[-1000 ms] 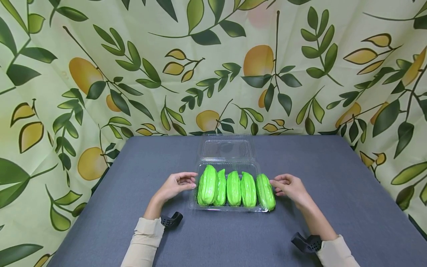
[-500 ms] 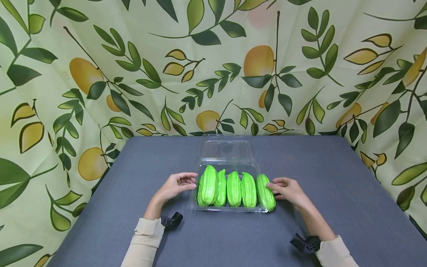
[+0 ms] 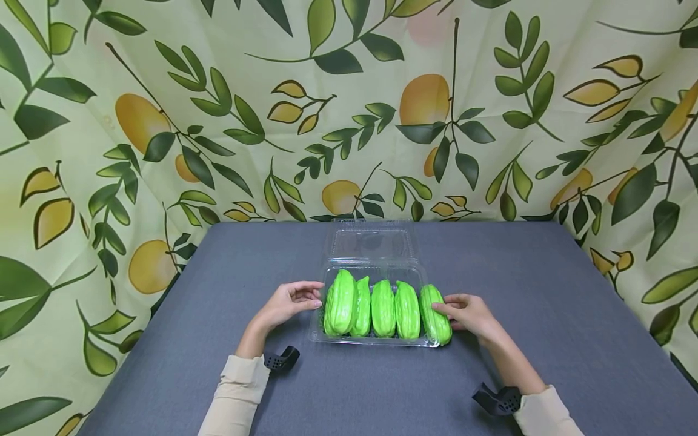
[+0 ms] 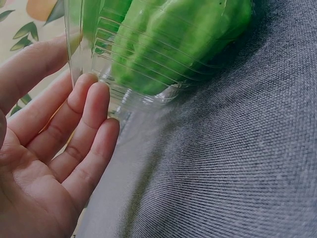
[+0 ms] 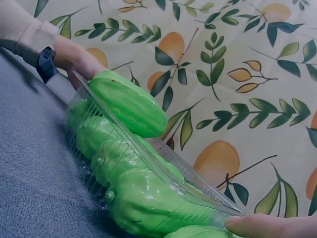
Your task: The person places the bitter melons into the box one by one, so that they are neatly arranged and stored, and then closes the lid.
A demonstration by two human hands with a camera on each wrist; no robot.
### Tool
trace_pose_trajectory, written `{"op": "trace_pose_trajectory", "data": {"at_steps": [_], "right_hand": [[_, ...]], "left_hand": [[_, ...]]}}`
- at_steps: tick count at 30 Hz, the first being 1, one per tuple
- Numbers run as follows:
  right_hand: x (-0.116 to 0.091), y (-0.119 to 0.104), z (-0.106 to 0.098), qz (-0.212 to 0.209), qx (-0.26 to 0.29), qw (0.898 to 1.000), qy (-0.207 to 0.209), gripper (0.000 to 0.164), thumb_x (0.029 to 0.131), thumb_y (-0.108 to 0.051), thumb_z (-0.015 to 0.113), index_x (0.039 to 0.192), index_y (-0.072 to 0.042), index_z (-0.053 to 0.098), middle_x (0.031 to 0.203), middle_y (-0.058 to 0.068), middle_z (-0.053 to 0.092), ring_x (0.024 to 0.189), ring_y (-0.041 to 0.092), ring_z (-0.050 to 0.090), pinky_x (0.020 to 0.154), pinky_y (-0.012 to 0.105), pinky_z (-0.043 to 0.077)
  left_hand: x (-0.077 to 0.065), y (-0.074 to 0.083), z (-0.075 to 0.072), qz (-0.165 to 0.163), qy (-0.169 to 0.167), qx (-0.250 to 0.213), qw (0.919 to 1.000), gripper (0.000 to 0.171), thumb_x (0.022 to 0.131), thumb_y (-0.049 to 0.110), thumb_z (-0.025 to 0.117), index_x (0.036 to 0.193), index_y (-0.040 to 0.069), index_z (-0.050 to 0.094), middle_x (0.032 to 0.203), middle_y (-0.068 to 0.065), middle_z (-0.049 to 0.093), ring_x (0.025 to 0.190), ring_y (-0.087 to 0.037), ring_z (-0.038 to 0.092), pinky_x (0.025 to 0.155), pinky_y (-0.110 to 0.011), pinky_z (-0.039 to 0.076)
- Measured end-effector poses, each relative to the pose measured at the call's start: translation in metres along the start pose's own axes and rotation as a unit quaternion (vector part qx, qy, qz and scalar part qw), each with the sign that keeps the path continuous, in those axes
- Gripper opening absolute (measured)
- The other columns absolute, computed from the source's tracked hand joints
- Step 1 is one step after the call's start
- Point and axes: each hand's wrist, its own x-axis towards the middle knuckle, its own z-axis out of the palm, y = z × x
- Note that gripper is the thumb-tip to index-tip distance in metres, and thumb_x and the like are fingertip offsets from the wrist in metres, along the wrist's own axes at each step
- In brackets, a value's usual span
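Observation:
A clear plastic clamshell container (image 3: 376, 342) stands on the table with its lid folded back. Several bright green, lengthwise-ridged gourds (image 3: 384, 309), like bitter melons, lie side by side in it; at the left end one sits higher than the rest. The rightmost gourd (image 3: 432, 312) leans over the container's right rim. My left hand (image 3: 289, 301) pinches the container's left wall, with fingers (image 4: 94, 104) against the outside. On the right, my right hand (image 3: 469, 312) has its thumb over the rightmost gourd and its other fingers on the gourd's outer side, partly hidden.
The open lid (image 3: 372, 243) lies toward the back of the grey cloth-covered table (image 3: 262, 254). Behind stands a leaf-and-fruit-patterned curtain (image 3: 234, 181). Black wrist devices (image 3: 282, 360) are worn on both forearms.
My right hand has moved slightly left, its thumb now over the rightmost gourd. The left hand, the container and the gourds look unmoved.

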Motion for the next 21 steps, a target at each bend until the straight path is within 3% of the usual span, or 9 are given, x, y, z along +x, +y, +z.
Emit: {"op": "trace_pose_trajectory", "data": {"at_steps": [21], "right_hand": [[-0.0015,0.0,0.0028,0.011,-0.009,1.0,-0.012,0.069,0.091,-0.037,0.065,0.133,0.014,0.045,0.132,0.034,0.051,0.114,0.038,0.058,0.08,0.037,0.059]], "left_hand": [[0.0003,-0.0011,-0.0006,0.003,0.0,0.001,1.0,0.048,0.087,0.009,0.07,0.128,-0.009,0.055,0.112,-0.036,0.058,0.088,0.002,0.062,0.079,-0.013,0.053]]}}
